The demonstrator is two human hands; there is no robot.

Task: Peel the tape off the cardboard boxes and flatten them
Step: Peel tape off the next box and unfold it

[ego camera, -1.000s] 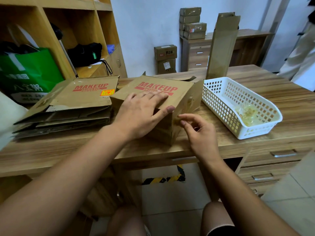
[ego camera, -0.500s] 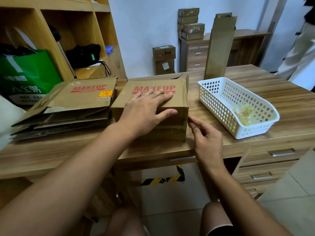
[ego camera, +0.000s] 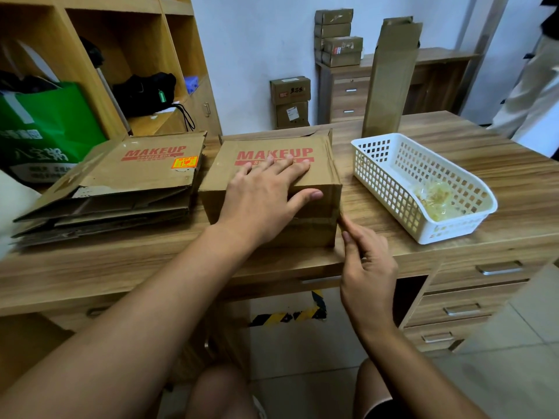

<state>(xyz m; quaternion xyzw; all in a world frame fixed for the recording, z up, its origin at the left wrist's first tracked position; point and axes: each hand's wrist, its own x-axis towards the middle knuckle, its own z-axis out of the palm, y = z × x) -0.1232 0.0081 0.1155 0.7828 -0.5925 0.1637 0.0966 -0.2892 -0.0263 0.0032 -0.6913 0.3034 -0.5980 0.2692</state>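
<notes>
Left of the white plastic lattice basket (ego camera: 393,182), the flat left hand (ego camera: 263,201) pins the brown printed cardboard box (ego camera: 320,173) steady so the empty, half-curled right hand (ego camera: 369,267) can pick at its taped corner

On its left the box (ego camera: 302,176) gives me almost no room: the stack of flattened cartons (ego camera: 127,182) lies just beside it, with only a thin slot between them. The right side is freer. A lane of bare desk (ego camera: 363,207) runs between the box and the white basket (ego camera: 423,189), though my right hand (ego camera: 367,261) fills the near end of that lane, its forefinger touching the box's front right corner. My left hand (ego camera: 263,198) lies flat over the lid, so the top is taken. Behind the box the desk is bare, and a tall upright carton (ego camera: 390,80) stands just behind the basket's far end. In front, only a narrow strip of desk separates the box from the edge.
</notes>
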